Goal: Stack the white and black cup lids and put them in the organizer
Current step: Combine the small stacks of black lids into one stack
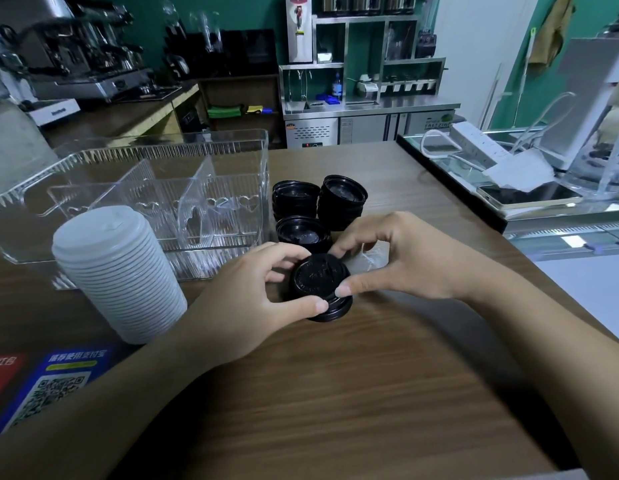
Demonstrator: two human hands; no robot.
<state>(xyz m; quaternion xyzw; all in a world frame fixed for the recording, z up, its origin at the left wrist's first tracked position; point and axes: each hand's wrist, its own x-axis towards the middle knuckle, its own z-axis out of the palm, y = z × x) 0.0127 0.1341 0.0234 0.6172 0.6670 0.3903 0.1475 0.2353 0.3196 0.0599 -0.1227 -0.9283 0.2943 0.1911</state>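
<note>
A: Take the clear ribbed plastic organizer as the marker. Where are the lids?

B: The tall stack of white plastic cup lids stands upright on the brown wood-grain counter, just in front of the organizer's left half. Beside the organizer's right wall sit three short stacks of black plastic cup lids: one at the rear, one to that stack's right, and one lower stack nearer the person.

A: And the hands?

B: Both are on a fourth short stack of black lids, in front of the organizer's right corner and resting on the counter. The left hand curls around its left side, thumb on the near rim. The right hand pinches it from the right, thumb tip on the rim and fingers arched over the far edge.

A: Anything inside the organizer?

B: Only its clear dividers with heart cut-outs show; no lids lie in its compartments.

A: Other things nearby?

B: A blue card with a QR code lies on the counter, in front of the white stack.
</note>
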